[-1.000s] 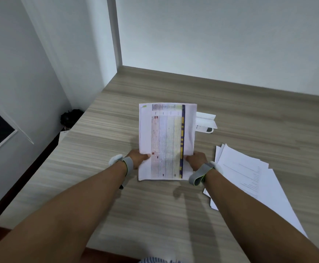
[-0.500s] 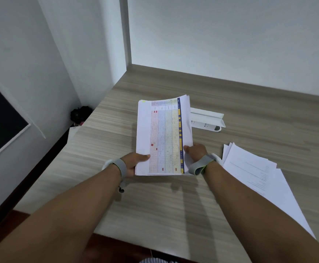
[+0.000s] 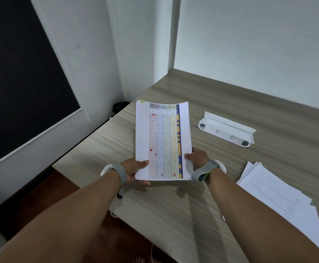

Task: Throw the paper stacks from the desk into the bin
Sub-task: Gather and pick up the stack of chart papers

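Holding a paper stack (image 3: 162, 141) with both hands, I have it at the centre of the frame, lifted clear of the wooden desk (image 3: 230, 103) with its far edge curling a little. My left hand (image 3: 135, 170) is clamped on the near left corner, thumb on top of the sheet and fingers underneath. My right hand (image 3: 197, 158) is clamped on the near right edge, thumb pressing the top page. The top sheet shows a printed colour grid with a dark blue strip along its right side. Each wrist carries a grey strap with a white device on it.

A second paper stack (image 3: 280, 198) of loosely fanned white sheets lies flat on the desk at the lower right of the frame, well apart from the held one. A white power strip (image 3: 227, 129) sits on the desk to the right of centre, beyond my right hand. At the left of the frame, past the desk edge, a small dark object (image 3: 119, 106) lies low in the wall corner; I cannot tell what it is. Dark brown floor (image 3: 46, 188) shows at the lower left.
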Demonstrator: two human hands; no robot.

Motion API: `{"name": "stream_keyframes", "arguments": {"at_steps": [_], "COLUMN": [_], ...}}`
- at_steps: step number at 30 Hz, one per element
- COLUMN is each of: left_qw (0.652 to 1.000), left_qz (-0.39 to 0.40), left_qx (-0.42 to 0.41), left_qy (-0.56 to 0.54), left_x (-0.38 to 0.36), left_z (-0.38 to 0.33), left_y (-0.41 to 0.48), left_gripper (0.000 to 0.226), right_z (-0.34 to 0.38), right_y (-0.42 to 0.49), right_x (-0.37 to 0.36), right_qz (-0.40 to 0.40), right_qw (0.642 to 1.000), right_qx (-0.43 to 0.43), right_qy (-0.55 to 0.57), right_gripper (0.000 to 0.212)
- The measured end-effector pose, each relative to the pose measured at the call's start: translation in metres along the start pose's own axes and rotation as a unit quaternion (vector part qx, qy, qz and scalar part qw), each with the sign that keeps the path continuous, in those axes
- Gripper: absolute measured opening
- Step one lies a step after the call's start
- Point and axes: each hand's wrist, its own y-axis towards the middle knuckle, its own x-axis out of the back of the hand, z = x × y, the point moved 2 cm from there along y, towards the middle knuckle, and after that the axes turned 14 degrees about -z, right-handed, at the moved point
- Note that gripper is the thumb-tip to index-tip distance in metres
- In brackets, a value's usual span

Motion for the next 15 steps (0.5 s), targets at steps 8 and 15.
{"name": "stream_keyframes", "arguments": {"at_steps": [8, 15], "left_qw": [0.991, 0.971], "left_qz": [-0.11, -0.202], "left_qx": [-0.016, -0.011], "left_qy": [-0.081, -0.126], "left_x": [0.025, 0.07], "left_z": [0.036, 0.081], "left_y": [-0.042, -0.083], "left_gripper": [0.044, 0.046], "right_z": [-0.015, -0.019], "right_y": [-0.036, -0.089], "right_x": [-0.022, -0.074], "right_qz": [0.168, 0.279], "right_qw": [0.985, 0.956], "right_qx": [-0.035, -0.077], "right_qy": [0.008, 0.052], "right_gripper": [0.04, 0.04]}}
